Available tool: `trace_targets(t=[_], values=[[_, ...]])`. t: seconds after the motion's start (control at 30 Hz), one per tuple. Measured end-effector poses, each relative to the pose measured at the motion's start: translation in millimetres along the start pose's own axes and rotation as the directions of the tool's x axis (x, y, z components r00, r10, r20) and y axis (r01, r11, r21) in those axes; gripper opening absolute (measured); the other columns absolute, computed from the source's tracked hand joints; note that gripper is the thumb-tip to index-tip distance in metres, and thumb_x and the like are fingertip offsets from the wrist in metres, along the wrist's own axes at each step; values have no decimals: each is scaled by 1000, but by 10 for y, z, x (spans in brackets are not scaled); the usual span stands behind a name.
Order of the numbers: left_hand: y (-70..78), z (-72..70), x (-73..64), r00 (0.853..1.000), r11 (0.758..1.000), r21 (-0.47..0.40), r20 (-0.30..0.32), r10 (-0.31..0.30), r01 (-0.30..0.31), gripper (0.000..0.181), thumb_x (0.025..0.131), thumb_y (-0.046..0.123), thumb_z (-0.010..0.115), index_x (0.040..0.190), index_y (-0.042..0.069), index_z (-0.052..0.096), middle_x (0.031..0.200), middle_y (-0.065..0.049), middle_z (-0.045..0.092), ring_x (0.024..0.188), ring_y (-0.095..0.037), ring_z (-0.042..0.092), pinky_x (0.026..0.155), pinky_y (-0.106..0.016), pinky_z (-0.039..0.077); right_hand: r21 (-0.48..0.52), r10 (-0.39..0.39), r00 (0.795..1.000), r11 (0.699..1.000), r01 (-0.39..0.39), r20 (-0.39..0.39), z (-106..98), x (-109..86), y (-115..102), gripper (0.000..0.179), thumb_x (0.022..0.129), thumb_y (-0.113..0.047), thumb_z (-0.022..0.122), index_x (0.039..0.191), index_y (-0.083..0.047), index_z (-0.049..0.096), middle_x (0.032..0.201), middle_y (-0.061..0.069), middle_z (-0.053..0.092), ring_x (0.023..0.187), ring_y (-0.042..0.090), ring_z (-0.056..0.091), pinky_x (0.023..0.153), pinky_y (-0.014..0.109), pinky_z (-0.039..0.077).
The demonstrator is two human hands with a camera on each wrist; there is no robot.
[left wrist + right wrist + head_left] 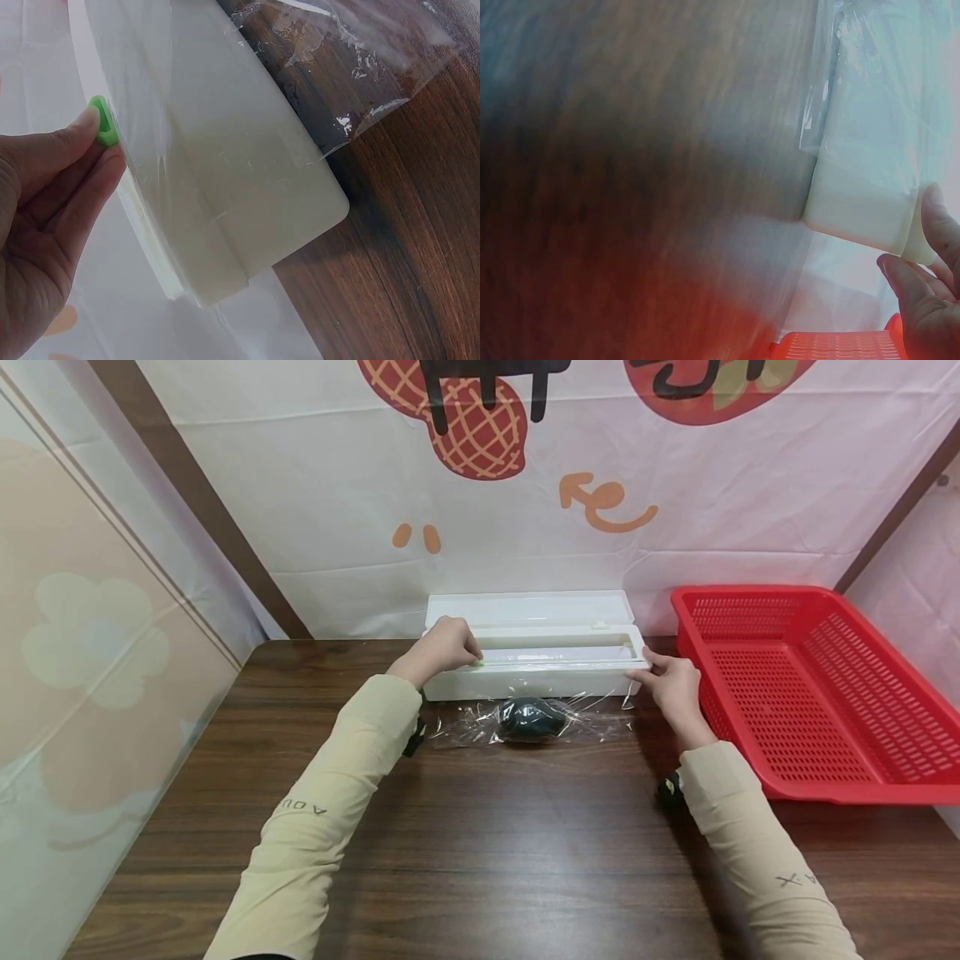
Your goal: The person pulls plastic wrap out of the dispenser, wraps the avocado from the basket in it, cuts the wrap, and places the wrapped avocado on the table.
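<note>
A long white plastic-wrap dispenser (532, 681) stands at the back of the table with its lid (529, 608) tipped back, and a roll shows inside. Clear plastic wrap (465, 724) hangs over its front onto the table, around a dark, rounded oval thing (531, 718) that looks like an avocado. My left hand (444, 647) pinches a small green slide cutter (104, 121) between thumb and fingers at the dispenser's front upper edge. My right hand (673, 689) grips the dispenser's right end, thumb and fingers at its corner (911, 251).
A red perforated plastic basket (795, 710) stands on the right of the table, close beside my right hand. Behind the dispenser hangs a printed white cloth (330, 493). The brown wooden table (510, 852) stretches toward me.
</note>
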State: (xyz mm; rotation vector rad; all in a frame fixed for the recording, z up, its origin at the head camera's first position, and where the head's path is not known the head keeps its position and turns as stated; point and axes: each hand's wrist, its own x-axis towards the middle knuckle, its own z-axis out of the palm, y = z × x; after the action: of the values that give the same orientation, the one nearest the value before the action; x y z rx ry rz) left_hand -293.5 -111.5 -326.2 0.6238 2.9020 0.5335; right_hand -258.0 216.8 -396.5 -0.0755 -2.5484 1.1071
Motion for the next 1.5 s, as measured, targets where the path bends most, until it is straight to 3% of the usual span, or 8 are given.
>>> trace_targets(t=[0.67, 1.03, 1.5], values=[[-31, -21, -32, 1000, 1000, -10, 9, -12, 12, 11, 81, 10, 67, 88, 6, 74, 88, -7, 70, 86, -22, 62, 76, -33, 51, 3, 2, 1000, 1000, -2, 4, -8, -2, -12, 53, 73, -16, 77, 119, 0, 56, 110, 20, 59, 78, 28, 51, 53, 21, 33], [-50, -19, -40, 1000, 1000, -8, 9, -22, 22, 10, 81, 10, 68, 88, 5, 74, 91, -8, 70, 87, -22, 62, 77, -33, 50, 5, -11, 1000, 1000, 11, 1, -5, -6, -8, 52, 73, -15, 77, 118, 0, 56, 109, 20, 60, 73, 26, 48, 50, 20, 31], [-65, -47, -78, 1000, 1000, -11, 6, -6, 6, 10, 80, 9, 68, 88, 4, 73, 89, -9, 70, 86, -23, 62, 76, -34, 51, -5, -6, 1000, 1000, 6, 2, -9, -12, -17, 52, 73, -16, 76, 119, 0, 56, 110, 20, 59, 76, 28, 48, 54, 24, 31]])
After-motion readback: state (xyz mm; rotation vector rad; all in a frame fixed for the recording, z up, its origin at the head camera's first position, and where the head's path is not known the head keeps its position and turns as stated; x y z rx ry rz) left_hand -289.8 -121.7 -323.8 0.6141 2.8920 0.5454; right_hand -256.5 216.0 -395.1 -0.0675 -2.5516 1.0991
